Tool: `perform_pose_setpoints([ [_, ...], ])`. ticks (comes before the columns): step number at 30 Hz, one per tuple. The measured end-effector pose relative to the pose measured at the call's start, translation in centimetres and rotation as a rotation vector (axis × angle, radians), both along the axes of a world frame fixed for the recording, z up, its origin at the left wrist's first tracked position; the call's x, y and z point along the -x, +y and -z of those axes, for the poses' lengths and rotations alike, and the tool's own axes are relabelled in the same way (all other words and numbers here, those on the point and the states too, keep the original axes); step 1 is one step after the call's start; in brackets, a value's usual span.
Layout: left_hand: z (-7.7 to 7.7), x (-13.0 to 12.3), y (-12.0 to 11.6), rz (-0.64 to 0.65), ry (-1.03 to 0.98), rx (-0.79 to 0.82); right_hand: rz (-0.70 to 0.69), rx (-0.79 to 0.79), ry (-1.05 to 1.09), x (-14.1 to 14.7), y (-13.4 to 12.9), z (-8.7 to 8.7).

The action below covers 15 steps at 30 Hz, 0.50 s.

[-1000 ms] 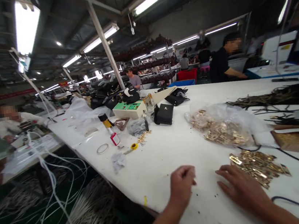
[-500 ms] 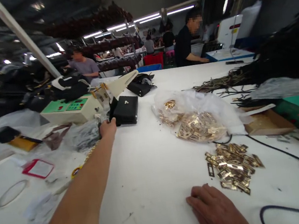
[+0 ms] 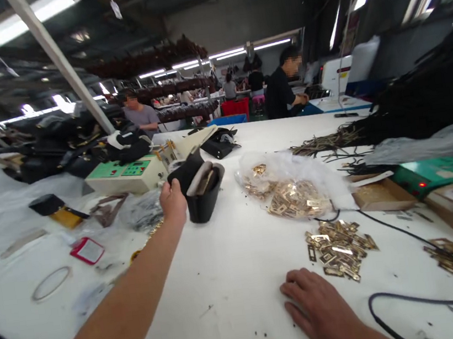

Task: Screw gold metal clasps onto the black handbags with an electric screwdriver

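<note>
My left hand (image 3: 173, 201) reaches far out over the white table and grips a small black handbag (image 3: 204, 208) by its flap. The bag stands upright with its mouth open, showing a pale lining and inner compartments. My right hand (image 3: 317, 302) lies palm down on the table, its thumb apart from the fingers, holding nothing I can see. Just beyond it is a loose pile of gold metal frames (image 3: 341, 249). More such pieces fill a clear plastic bag (image 3: 296, 188) farther back.
A beige machine with a green panel (image 3: 127, 174) stands behind my left hand. Another black bag (image 3: 218, 144) lies farther back. A red-edged tag (image 3: 87, 250) and a tape roll (image 3: 52, 283) are at left. A dark cable (image 3: 414, 294) loops at right. Co-workers (image 3: 282, 87) are beyond the table.
The handbag has gone from lying with its flap closed to standing with its mouth open, pulled by my left hand. My right thumb has spread from the fingers. The view has tilted up.
</note>
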<state>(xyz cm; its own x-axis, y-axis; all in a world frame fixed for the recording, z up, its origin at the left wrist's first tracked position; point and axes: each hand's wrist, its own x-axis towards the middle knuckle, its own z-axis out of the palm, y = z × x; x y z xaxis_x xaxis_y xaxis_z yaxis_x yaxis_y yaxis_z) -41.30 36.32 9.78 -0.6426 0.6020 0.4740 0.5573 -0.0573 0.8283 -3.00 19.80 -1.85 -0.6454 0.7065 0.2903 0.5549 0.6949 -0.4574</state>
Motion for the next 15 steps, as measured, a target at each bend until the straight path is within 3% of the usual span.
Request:
perform_pose_setpoints([
  [4,-5.5,-4.0,-9.2,0.087,-0.051,-0.022,0.014,0.045,0.01,0.0,-0.6,-0.4],
  [7,-7.7,-7.0,-17.4,0.143,-0.095,-0.005,0.081,0.152,0.164,0.0,-1.0,-0.9],
  [11,-7.9,-11.0,-27.1,0.178,-0.397,0.072,0.326,0.521,0.607,-0.8,-2.5,-3.8],
  [13,-7.2,-13.3,-30.9,0.185,-0.518,0.128,0.306,0.649,0.758,-2.2,-4.2,-6.5],
  [15,-6.3,-15.6,-33.7,0.251,-0.6,0.15,0.187,0.695,0.82,-4.2,-6.5,-9.6],
])
